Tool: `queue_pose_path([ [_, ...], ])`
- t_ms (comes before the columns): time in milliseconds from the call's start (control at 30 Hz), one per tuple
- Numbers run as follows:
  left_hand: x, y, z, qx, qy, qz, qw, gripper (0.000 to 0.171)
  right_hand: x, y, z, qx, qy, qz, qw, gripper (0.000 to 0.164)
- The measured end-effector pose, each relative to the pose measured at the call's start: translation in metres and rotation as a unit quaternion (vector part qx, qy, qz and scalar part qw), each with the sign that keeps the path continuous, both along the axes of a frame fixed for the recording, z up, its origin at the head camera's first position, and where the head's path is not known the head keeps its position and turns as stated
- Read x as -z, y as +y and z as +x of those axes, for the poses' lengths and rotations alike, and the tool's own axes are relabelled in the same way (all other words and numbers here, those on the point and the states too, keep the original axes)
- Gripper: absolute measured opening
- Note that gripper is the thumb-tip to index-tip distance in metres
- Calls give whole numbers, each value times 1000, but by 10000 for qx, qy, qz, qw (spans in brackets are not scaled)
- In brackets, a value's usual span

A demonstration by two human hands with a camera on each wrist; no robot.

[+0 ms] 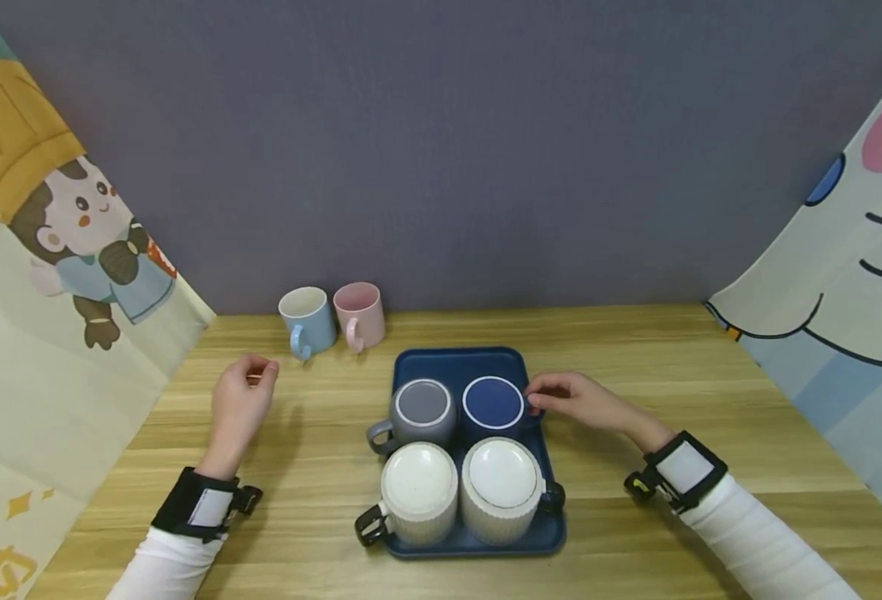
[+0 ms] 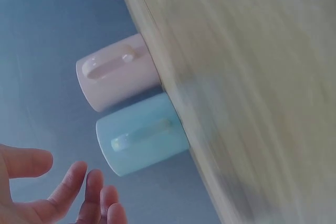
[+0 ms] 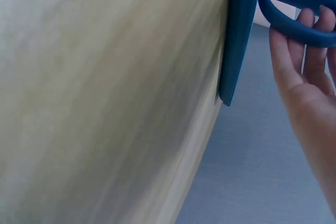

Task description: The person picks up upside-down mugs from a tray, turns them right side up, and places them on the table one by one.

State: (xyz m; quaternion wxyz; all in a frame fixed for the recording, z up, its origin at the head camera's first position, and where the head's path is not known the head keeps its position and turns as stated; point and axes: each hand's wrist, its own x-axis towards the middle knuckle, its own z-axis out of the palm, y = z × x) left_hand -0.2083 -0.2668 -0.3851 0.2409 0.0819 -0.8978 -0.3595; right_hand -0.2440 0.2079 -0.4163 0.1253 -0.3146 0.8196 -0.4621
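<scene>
My right hand (image 1: 572, 398) grips the handle of an upside-down dark blue mug (image 1: 493, 403) on a navy tray (image 1: 456, 360). In the right wrist view its fingers (image 3: 311, 56) lie about the blue handle (image 3: 289, 24). Beside that mug a grey mug (image 1: 423, 403) rests bottom up, its handle to the left. My left hand (image 1: 244, 400) hovers above the table with nothing in it, its fingers loosely bent. It is nearest the light blue mug (image 1: 309, 322), which stands upright beside a pink mug (image 1: 361, 317); both also show in the left wrist view.
Two cream ribbed mugs (image 1: 420, 492) with black handles sit bottom up at the tray's near end, their handles pointing outward. The wooden table (image 1: 636, 350) meets a grey wall panel (image 1: 441, 167) at the back. Printed cloths (image 1: 28, 375) hang at both sides.
</scene>
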Motion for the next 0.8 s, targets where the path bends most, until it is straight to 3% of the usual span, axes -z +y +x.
queue_pose_path([
  [500, -6, -19, 6, -306, -97, 61, 9995, 34, 3, 2, -8, -526, -456, -336, 9970, 21],
  [800, -11, -30, 12, -521, -100, 57, 9986, 33, 5, 2, -10, -702, -476, -283, 9960, 21],
])
